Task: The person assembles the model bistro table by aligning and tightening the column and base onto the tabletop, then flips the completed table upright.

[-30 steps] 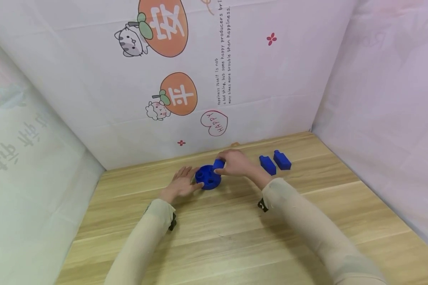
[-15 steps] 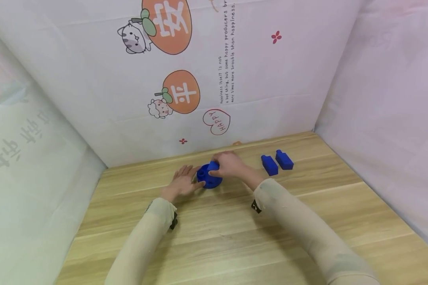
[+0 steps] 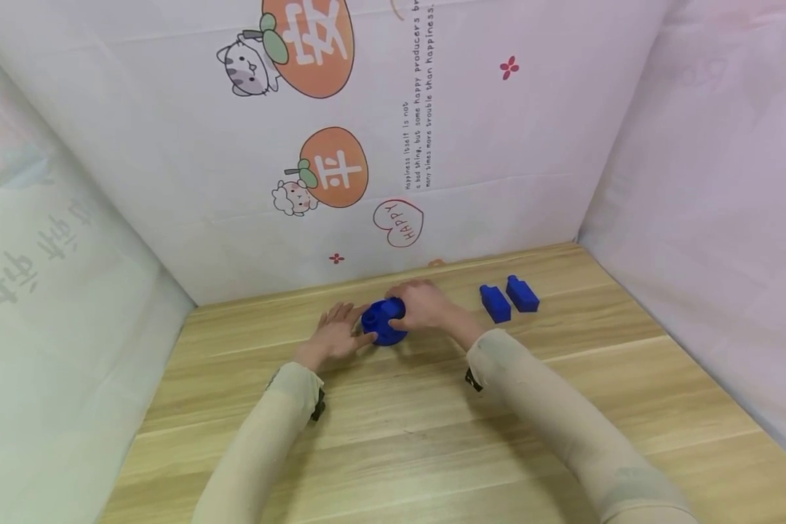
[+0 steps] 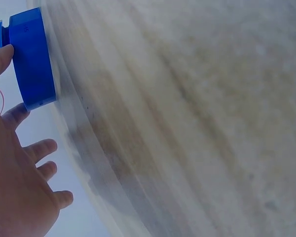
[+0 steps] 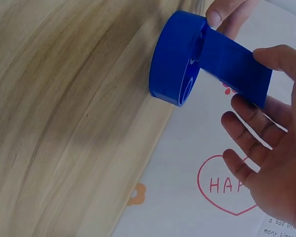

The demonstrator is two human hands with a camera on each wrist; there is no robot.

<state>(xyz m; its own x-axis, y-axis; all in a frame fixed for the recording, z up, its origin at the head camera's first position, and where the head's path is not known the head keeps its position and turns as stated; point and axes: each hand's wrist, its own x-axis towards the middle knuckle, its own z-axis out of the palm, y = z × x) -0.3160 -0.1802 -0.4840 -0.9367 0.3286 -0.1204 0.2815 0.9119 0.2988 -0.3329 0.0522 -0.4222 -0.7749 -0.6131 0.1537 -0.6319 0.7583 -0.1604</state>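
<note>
A round blue base (image 3: 383, 336) with round sockets in its top lies on the table near the back wall. My left hand (image 3: 335, 340) holds its rim between thumb and forefinger, the other fingers spread; the left wrist view shows the thumb and forefinger at the base's side (image 4: 33, 59). A blue block (image 5: 234, 64) stands on end at the base, its lower end right at the sockets and hidden there. My right hand (image 3: 426, 304) holds the block's upper end between thumb and fingers. In the right wrist view the block leans slightly.
Two more blue blocks, each with a small peg at one end, lie to the right: one nearer (image 3: 495, 304), one farther (image 3: 522, 294). Printed white cloth walls (image 3: 471, 145) enclose the wooden table (image 3: 393, 444) at the back and sides.
My right hand has brought the block leftward from the base's right edge to over its sockets, then lower. The left hand stays at the base. The head view has shifted slightly.
</note>
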